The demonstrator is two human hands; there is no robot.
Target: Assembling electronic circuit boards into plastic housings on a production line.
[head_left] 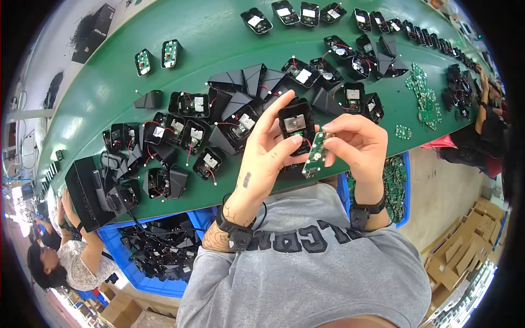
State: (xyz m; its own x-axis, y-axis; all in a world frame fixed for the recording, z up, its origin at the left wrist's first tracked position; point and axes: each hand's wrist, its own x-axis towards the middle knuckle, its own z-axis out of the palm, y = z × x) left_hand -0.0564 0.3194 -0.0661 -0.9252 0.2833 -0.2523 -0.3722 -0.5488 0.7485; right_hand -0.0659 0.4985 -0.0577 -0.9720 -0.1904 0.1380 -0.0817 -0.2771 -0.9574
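Observation:
My left hand [266, 156] is wrapped round a black plastic housing [285, 112], its open side facing up. Inside the housing sit a silvery metal plate and a bit of green board, and a red wire shows near its lower edge. A green circuit board [314, 157] is pinched between the thumb and fingers of my right hand [358, 143]. The board is tilted and close beside the housing; whether they touch or a wire joins them, I cannot tell. Both hands are above the green table's [240, 188] near edge.
Several black housings [191, 104] with red wires crowd the table. Two housings with boards [170, 53] stand far left. Loose circuit boards [424, 98] lie to the right. Blue bins [158, 285] flank me below the table edge. Other people work at the left and right.

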